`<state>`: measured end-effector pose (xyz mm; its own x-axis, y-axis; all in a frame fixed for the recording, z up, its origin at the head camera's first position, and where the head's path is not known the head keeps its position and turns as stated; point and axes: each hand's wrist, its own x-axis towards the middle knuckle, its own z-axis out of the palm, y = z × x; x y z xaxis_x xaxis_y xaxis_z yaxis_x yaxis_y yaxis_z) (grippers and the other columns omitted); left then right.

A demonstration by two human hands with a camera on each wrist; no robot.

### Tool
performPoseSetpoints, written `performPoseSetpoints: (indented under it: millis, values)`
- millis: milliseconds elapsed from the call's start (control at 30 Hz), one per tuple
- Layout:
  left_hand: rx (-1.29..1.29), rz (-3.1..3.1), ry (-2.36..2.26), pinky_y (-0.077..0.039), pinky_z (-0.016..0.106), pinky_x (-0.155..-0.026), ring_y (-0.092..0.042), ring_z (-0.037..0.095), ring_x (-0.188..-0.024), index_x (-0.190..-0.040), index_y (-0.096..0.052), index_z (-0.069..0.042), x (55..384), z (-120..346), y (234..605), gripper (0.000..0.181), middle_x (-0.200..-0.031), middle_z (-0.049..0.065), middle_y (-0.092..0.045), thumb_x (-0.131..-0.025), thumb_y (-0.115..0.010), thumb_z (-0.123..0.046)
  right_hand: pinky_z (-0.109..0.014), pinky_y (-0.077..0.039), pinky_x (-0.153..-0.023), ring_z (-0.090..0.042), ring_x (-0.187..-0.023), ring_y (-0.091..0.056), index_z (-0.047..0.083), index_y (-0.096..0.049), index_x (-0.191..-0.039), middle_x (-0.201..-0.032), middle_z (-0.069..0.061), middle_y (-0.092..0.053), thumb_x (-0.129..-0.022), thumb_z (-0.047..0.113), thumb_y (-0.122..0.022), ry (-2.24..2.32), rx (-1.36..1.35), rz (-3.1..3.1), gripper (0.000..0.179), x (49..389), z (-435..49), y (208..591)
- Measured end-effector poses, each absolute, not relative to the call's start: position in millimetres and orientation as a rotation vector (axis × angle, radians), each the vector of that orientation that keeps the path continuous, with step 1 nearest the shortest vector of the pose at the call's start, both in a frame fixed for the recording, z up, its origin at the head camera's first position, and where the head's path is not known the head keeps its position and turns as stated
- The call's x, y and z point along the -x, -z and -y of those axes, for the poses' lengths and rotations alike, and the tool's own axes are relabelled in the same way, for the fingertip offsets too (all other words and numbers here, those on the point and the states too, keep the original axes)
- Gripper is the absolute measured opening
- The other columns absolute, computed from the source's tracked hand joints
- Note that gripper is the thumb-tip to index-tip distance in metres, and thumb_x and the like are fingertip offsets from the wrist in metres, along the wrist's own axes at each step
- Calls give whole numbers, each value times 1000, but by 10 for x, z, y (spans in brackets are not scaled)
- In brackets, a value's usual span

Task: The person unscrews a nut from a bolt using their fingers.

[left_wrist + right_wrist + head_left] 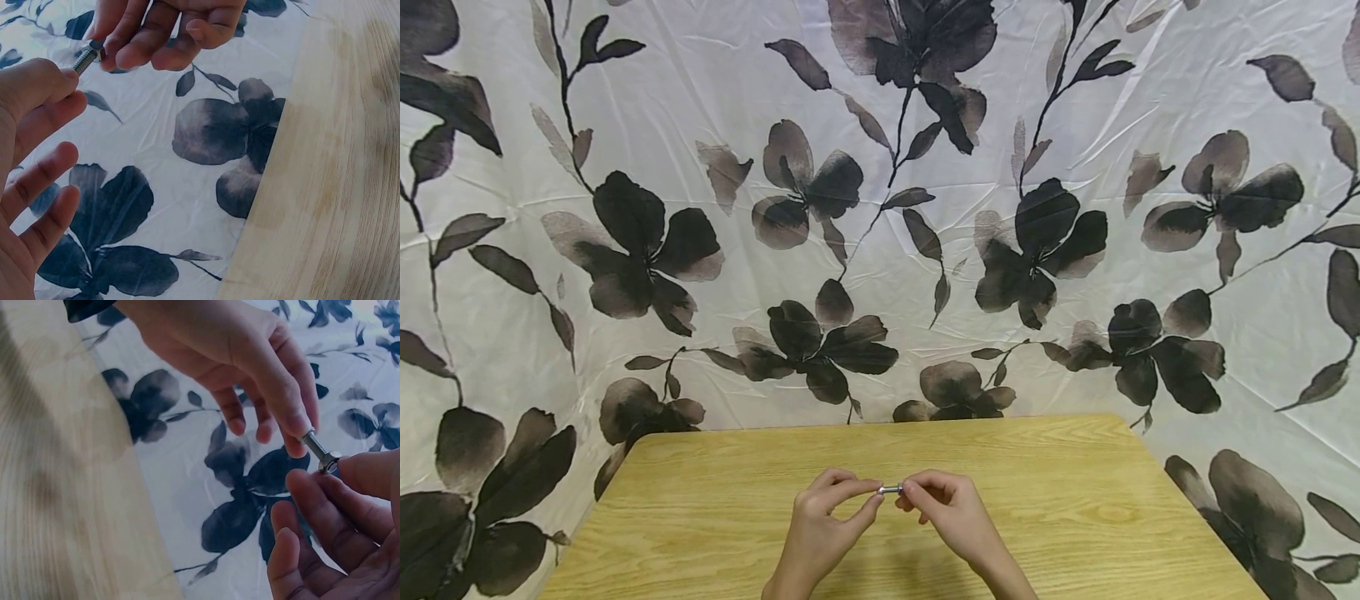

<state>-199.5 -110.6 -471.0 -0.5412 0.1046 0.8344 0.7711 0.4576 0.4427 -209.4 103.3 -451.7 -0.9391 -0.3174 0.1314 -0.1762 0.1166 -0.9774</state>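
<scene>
A small silver bolt (890, 489) is held level above the table between both hands. My left hand (823, 521) pinches one end of it with thumb and index finger, and the head is hidden there. The threaded shank (315, 444) shows bare between the hands. At the other end sits a hex nut (329, 463), which my right hand (951, 510) pinches between thumb and index finger. In the left wrist view the nut (98, 50) lies against the right fingertips. The other fingers of both hands are loosely bent and hold nothing.
The wood-grain table (715, 500) spreads below and around the hands, with rounded far corners. White cloth with dark flowers (940, 317) hangs behind the table and along both sides.
</scene>
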Motion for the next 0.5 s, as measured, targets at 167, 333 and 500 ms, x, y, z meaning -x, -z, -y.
performPoseSetpoints:
  millis: [167,333,500]
  values:
    - [719,1961,1111,-51,16,-68,-64,11,-77,-95,-83,-15,1987,1101,4703,25,-85,-5,-68,-76,-89,-1,-30,-57,-72,-11,-88,-71,1,-75,-111,-101,-18,-77,-102,26,-67,1960,550,-2265,27,2096,-1040,4519]
    - [719,1962,1109,-50,15,-68,-63,7,-78,-95,-83,-15,1987,1105,4704,26,-85,-6,-67,-75,-90,-1,-32,-58,-73,-11,-89,-71,1,-74,-114,-104,-21,-76,-101,22,-68,1975,635,-2270,25,2099,-1046,4536]
    - [735,1937,1108,-50,15,-69,-64,10,-77,-95,-82,-15,1996,1106,4708,27,-84,-2,-68,-75,-89,0,-28,-58,-73,-7,-85,-67,1,-74,-114,-106,-23,-74,-98,16,-71,2007,681,-2268,21,2095,-1042,4549]
